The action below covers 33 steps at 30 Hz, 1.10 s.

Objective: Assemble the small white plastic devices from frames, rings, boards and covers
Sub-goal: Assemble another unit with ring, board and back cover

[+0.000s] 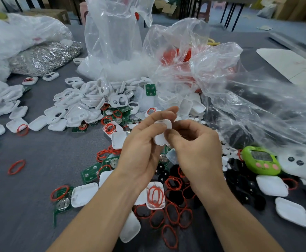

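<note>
White plastic device (162, 132) above tabletop centre, pinched between left hand (141, 144) and right hand (195, 148), fingers of both curled onto it. Beneath: green circuit boards (90, 170), red rings (178, 215), white covers (84, 194) loose on grey tabletop (30, 206). Behind: heap of white frames (86, 100). Tall clear bag (112, 42) holds white parts; neighbouring bag (177, 53) holds red parts; far-left bag (45, 58) holds silvery metal pieces. Green gadget (261, 160) at right, screen too blurred to read.

White covers (84, 194), red rings (16, 167) and green boards (90, 172) are lying on a grey table (30, 206); a lime-green device (261, 160) is showing pink buttons (266, 165).
</note>
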Available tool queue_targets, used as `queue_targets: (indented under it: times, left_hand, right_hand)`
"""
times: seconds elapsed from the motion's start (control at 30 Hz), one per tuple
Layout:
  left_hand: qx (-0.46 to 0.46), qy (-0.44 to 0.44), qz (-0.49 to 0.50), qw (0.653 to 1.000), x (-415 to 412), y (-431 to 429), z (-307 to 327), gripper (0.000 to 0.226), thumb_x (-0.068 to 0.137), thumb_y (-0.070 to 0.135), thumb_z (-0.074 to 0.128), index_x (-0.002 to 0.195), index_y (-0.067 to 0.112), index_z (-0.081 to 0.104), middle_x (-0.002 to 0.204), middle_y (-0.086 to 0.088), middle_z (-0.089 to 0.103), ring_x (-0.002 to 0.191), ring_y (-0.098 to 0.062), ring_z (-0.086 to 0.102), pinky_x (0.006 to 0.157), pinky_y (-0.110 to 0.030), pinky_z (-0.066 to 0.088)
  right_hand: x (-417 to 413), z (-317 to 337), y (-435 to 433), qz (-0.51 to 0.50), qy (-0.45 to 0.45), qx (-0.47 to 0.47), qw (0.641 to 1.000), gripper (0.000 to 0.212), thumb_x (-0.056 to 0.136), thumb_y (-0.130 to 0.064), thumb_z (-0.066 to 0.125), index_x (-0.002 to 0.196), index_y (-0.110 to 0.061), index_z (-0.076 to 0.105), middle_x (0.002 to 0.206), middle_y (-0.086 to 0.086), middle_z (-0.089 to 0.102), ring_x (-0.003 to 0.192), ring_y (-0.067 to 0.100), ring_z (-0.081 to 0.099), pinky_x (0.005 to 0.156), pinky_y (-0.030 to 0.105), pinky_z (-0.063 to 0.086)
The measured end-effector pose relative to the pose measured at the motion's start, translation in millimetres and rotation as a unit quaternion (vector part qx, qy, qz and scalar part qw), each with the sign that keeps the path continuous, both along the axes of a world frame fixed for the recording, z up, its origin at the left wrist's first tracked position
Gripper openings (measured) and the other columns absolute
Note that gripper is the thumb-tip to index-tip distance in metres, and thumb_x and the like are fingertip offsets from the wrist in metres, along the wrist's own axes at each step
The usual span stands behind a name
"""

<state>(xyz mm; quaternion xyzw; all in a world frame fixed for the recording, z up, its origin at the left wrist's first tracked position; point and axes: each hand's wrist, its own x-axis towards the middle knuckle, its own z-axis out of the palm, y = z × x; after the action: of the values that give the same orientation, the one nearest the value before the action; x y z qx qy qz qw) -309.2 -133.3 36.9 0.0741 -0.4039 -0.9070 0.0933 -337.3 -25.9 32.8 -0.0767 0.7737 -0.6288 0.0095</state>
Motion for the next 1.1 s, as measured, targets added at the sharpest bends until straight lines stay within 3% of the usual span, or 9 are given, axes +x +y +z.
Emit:
queue_targets:
  times: [0.07, 0.13, 0.23, 0.4, 0.6, 0.73, 0.9, 1.1]
  left_hand:
    - [-0.009, 0.013, -0.026, 1.0, 1, -2, 1, 0.034, 0.091, -0.005, 0.048, 0.091, 0.011, 0.078, 0.13, -0.002, 0.071, 0.097, -0.013, 0.072, 0.074, -0.03, 0.053]
    - [-0.009, 0.018, -0.043, 0.999, 2, -3, 2, 0.029, 0.085, 0.002, 0.055, 0.106, 0.007, 0.075, 0.125, -0.001, 0.073, 0.085, -0.015, 0.069, 0.062, -0.027, 0.053]
    - [-0.031, -0.004, -0.022, 0.999, 2, -6, 1, 0.036, 0.078, 0.009, 0.065, 0.111, 0.011, 0.077, 0.104, -0.004, 0.077, 0.087, -0.013, 0.071, 0.069, -0.022, 0.058]
    - [-0.096, -0.049, 0.059, 0.992, 2, -14, -2, 0.02, 0.084, 0.003, 0.067, 0.102, 0.006, 0.077, 0.1, -0.013, 0.079, 0.09, -0.022, 0.077, 0.076, -0.031, 0.063]
    - [-0.161, -0.047, 0.103, 0.98, 5, -12, -1, 0.015, 0.087, -0.007, 0.068, 0.094, 0.003, 0.076, 0.085, -0.014, 0.079, 0.074, -0.022, 0.078, 0.065, -0.025, 0.062]
    - [-0.18, -0.057, 0.121, 0.975, 6, -10, -1, 0.013, 0.087, -0.003, 0.071, 0.095, 0.007, 0.076, 0.083, -0.012, 0.079, 0.072, -0.02, 0.077, 0.065, -0.025, 0.062]
    - [-0.144, -0.066, 0.077, 0.984, 6, -13, 1, 0.018, 0.083, 0.005, 0.071, 0.101, 0.003, 0.075, 0.09, -0.015, 0.079, 0.078, -0.023, 0.078, 0.064, -0.025, 0.061]
    - [-0.134, -0.044, 0.089, 0.986, 6, -14, 0, 0.025, 0.074, 0.016, 0.073, 0.097, 0.007, 0.078, 0.09, -0.014, 0.079, 0.079, -0.024, 0.078, 0.064, -0.025, 0.061]
  right_hand:
    - [-3, 3, 1, 0.045, -0.063, -0.09, 0.993, 0.004, 0.086, -0.023, 0.079, 0.083, -0.026, 0.079, 0.071, -0.002, 0.076, 0.057, 0.011, 0.067, 0.055, 0.023, 0.05]
    - [-5, 6, 3, 0.066, -0.096, -0.149, 0.982, 0.015, 0.088, -0.01, 0.078, 0.079, -0.022, 0.08, 0.066, 0.002, 0.073, 0.052, 0.012, 0.061, 0.05, 0.022, 0.047]
    - [-8, 8, 5, 0.055, -0.091, -0.172, 0.979, 0.017, 0.085, -0.004, 0.08, 0.074, -0.018, 0.08, 0.064, 0.002, 0.071, 0.05, 0.007, 0.06, 0.049, 0.016, 0.045]
    - [-14, 8, 10, 0.014, -0.074, -0.153, 0.985, 0.019, 0.082, -0.006, 0.083, 0.074, -0.023, 0.081, 0.063, 0.0, 0.072, 0.05, 0.006, 0.059, 0.05, 0.019, 0.047]
    - [-15, 7, 12, 0.015, -0.077, -0.153, 0.985, 0.023, 0.08, -0.005, 0.084, 0.073, -0.027, 0.082, 0.064, 0.001, 0.073, 0.052, 0.009, 0.062, 0.051, 0.024, 0.051]
    - [-14, 7, 13, 0.035, -0.06, -0.145, 0.987, 0.025, 0.081, -0.003, 0.083, 0.077, -0.028, 0.083, 0.071, 0.004, 0.077, 0.055, 0.01, 0.065, 0.053, 0.024, 0.053]
    - [-17, 5, 15, 0.048, -0.063, -0.154, 0.985, 0.014, 0.084, -0.006, 0.081, 0.086, -0.019, 0.084, 0.064, 0.004, 0.073, 0.046, 0.01, 0.054, 0.044, 0.019, 0.044]
    - [-18, 3, 15, 0.073, -0.039, -0.138, 0.987, 0.013, 0.088, -0.012, 0.079, 0.09, -0.024, 0.084, 0.068, 0.004, 0.075, 0.049, 0.012, 0.058, 0.048, 0.02, 0.047]
